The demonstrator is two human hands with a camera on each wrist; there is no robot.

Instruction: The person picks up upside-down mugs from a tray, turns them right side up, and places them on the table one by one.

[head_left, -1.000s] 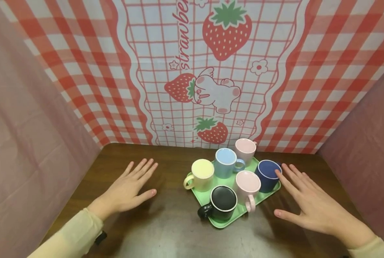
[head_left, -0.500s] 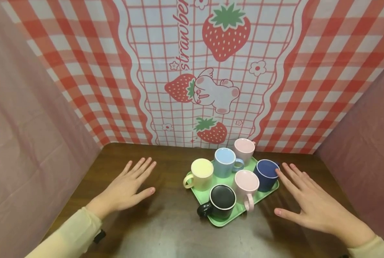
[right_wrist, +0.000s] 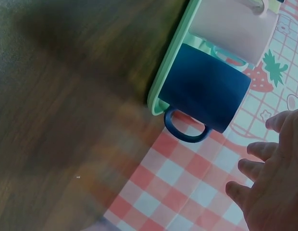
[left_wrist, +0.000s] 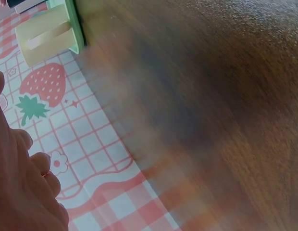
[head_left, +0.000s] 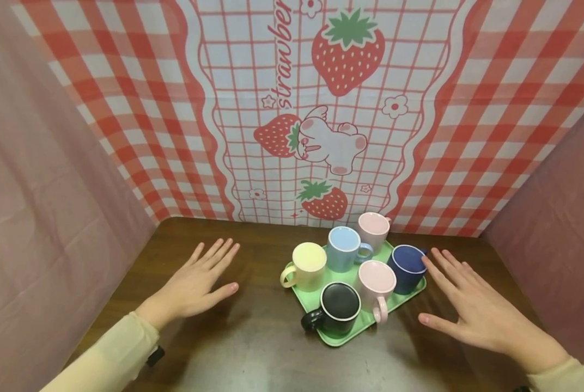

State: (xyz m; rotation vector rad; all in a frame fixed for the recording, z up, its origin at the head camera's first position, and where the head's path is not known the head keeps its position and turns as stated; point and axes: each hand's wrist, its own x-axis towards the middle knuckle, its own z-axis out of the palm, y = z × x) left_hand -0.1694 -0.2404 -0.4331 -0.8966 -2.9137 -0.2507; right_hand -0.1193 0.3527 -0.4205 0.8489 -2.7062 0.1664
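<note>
Six mugs [head_left: 376,279] are set upright on the green tray [head_left: 311,300]; whether handling is finished or unstarted can't be told. Left hand [head_left: 191,291] and right hand [head_left: 483,313] are spread wide, nothing held; navy mug [head_left: 406,270] is nearest the right. "strawber", cut off, is printed on the cloth [head_left: 248,71]; no brand can be read.

I list, from my head feed: left arm [head_left: 107,351], one, sleeved, entering from lower left. Left grip [head_left: 190,288], one, bare hand; fingers straight, slightly spread, thumb apart, back showing. Right arm [head_left: 569,377], one, sleeved, entering from lower right. Right grip [head_left: 480,313], one, bare hand; fingers straight, parted, thumb apart.
</note>
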